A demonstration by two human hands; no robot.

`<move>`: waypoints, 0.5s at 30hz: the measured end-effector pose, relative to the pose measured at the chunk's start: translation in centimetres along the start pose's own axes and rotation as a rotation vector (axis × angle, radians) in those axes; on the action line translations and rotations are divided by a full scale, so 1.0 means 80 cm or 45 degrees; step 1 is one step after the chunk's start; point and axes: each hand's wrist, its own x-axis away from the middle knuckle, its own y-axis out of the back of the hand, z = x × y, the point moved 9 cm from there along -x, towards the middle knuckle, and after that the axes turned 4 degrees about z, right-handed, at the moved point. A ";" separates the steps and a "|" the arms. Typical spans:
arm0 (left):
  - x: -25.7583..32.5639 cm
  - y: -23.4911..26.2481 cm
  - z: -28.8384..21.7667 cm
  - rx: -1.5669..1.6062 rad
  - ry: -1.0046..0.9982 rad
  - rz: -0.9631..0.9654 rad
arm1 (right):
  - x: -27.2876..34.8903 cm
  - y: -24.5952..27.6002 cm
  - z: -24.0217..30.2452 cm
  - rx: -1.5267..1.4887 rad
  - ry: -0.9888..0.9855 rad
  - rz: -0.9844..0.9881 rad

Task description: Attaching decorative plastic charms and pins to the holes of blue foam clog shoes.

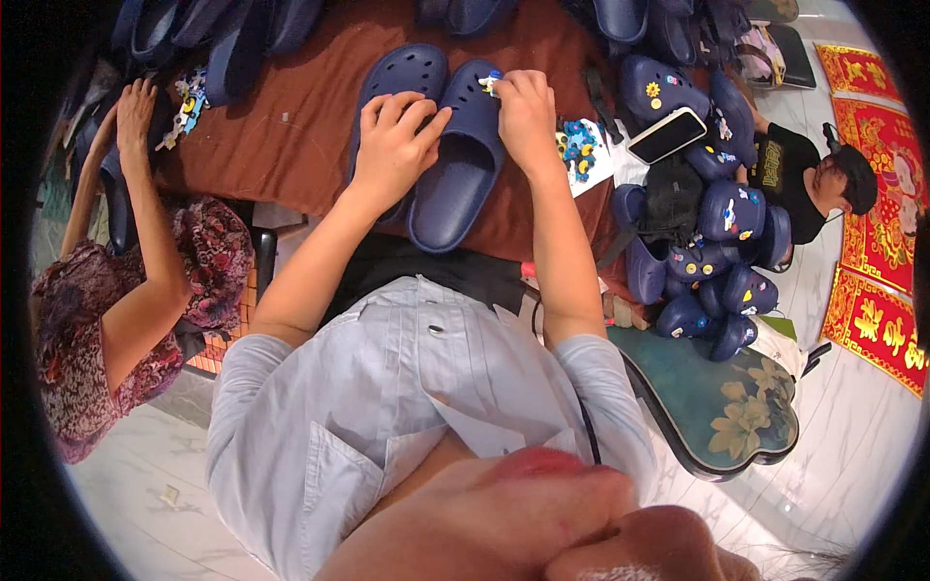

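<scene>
Two navy clogs (463, 179) lie side by side in front of me, toes pointing away, their upper parts dotted with holes. My left hand (399, 136) rests with bent fingers over the pair, gripping near the inner edges of their uppers; its fingertips are partly hidden. At the toe of the right clog, my right hand (525, 111) pinches a small white, blue and yellow shoe charm (490, 83) against the holes. Beside my right wrist, a white sheet (596, 174) carries a pile of small colourful charms (578, 150).
A brown cloth (291, 145) covers the table. Charm-decorated clogs (731, 211) are heaped at the right, with a phone (666, 136) among them. More navy clogs (237, 53) line the far edge. A co-worker's arm (140, 194) reaches in at left, near more charms (190, 105). Another person (794, 179) sits at right. A green cushioned stool (717, 407) stands nearby.
</scene>
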 end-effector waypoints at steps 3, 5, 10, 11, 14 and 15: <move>-0.001 0.001 -0.001 -0.006 0.008 0.011 | -0.007 -0.008 0.014 0.165 0.077 0.073; -0.001 0.001 -0.002 -0.018 0.004 0.014 | -0.011 -0.011 0.020 0.233 0.111 0.105; 0.001 -0.002 -0.003 -0.016 -0.010 0.006 | -0.014 -0.017 0.019 0.293 0.124 0.173; 0.000 -0.002 -0.002 -0.020 -0.009 -0.002 | -0.014 -0.020 0.021 0.329 0.121 0.200; -0.001 0.000 -0.001 -0.050 -0.022 -0.008 | -0.019 -0.022 0.021 0.362 0.081 0.247; -0.002 0.002 -0.002 -0.083 -0.026 -0.008 | -0.020 -0.023 0.023 0.364 0.073 0.245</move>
